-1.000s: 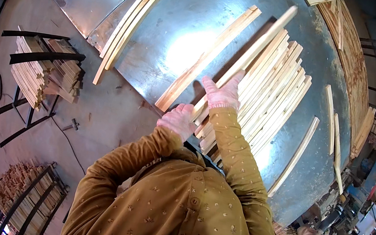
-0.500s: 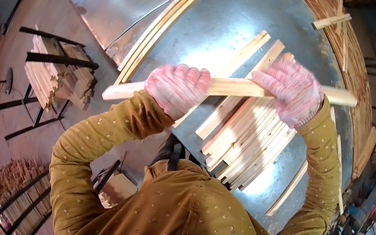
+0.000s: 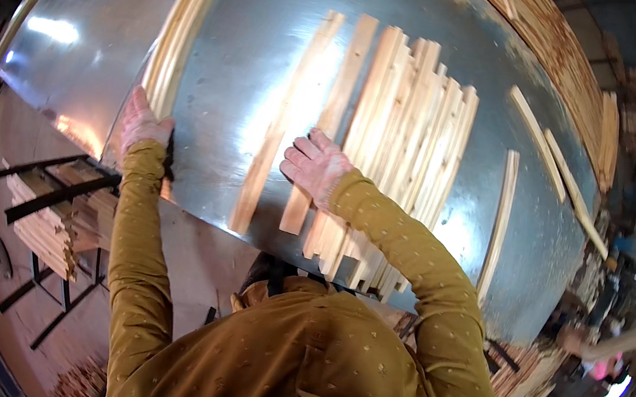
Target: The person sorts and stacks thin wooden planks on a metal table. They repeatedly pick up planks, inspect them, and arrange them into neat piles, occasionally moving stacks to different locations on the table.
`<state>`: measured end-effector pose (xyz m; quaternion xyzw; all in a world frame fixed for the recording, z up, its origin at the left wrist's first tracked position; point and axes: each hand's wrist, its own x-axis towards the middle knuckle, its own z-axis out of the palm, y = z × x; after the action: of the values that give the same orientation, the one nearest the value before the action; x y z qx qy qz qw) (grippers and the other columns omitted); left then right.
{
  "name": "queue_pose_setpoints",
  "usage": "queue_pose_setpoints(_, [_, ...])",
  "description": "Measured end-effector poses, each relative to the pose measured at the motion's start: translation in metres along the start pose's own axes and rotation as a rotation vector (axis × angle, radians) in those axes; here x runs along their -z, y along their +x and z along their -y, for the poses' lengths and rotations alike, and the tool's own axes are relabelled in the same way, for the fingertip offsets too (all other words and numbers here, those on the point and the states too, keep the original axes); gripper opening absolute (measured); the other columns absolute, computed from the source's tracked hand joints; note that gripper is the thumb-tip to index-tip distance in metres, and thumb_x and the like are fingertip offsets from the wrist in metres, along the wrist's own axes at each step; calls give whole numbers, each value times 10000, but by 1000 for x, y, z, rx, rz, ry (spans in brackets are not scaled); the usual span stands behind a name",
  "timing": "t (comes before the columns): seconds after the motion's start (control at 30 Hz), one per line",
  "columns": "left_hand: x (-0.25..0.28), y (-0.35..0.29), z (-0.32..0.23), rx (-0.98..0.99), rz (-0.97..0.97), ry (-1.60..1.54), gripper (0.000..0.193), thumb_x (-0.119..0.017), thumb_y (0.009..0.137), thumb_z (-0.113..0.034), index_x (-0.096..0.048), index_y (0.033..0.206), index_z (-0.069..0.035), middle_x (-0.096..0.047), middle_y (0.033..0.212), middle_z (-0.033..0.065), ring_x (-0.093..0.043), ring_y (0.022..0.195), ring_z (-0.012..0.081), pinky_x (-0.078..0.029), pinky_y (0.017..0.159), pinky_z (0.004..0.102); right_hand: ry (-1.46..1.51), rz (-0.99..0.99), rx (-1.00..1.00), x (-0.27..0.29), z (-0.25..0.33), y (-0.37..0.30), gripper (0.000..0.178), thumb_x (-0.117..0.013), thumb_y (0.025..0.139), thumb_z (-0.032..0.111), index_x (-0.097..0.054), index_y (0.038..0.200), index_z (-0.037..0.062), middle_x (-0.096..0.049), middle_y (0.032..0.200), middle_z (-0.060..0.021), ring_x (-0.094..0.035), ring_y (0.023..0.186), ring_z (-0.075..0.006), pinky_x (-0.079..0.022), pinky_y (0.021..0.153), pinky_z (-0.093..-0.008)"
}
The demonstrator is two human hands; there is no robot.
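Observation:
My left hand [image 3: 147, 126], in a pink-and-white knit glove, grips the near part of a small bundle of wooden strips [image 3: 184, 37] at the left of the metal table, thumb on one side and fingers on the other. My right hand [image 3: 316, 166], gloved alike, is open with its fingers spread. It lies over a single wooden strip [image 3: 350, 78]; whether it touches the strip I cannot tell. Left of that hand lies another single strip [image 3: 287, 122]. To its right, under my forearm, is a row of several strips [image 3: 407, 121] side by side.
The metal table [image 3: 225, 99] has its front edge by my body. Loose strips [image 3: 499, 220] lie at its right, near a long stack of boards [image 3: 561, 54] along the far right side. On the floor at left, a black rack [image 3: 65, 198] holds cut wood.
The strip I held across in both hands is out of them. My left hand has moved left to the bundle; my right hand has moved left and lower, its fingers spread. The view has turned.

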<state>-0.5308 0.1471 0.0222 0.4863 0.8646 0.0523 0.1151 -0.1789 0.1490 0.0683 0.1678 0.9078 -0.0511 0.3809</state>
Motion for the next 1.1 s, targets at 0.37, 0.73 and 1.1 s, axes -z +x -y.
queue_pose_setpoints(0.37, [-81,-124,-142,-463,141,173,777,-497,948,-552,-340,1507,-36,-340,1555,197,-270,1461,378,-138,1212,526,227,23,-250,-26,-20,-60,584,-412,988,351,-271,1549,272,-176,1648,-1,-132,1524,-220,-30,1248,-496])
queue_pose_setpoints(0.73, [-97,-153,-203,-433,333,-511,699,-618,918,-422,-419,1448,-12,-457,1452,223,-381,1375,407,-299,1160,456,1281,-576,-1631,-227,59,-133,587,-459,978,471,-496,1371,37,-572,1287,-238,-559,1197,-392,-460,1015,-442])
queue_pose_setpoints(1.1, [-109,-141,-213,-599,-44,-40,643,-578,941,-405,-436,1427,-9,-530,1357,259,-517,1236,425,-444,1051,474,1109,-420,-1733,-270,42,-234,745,-395,972,575,-264,1553,127,-258,1596,-203,-267,1475,-298,-180,1216,-432])
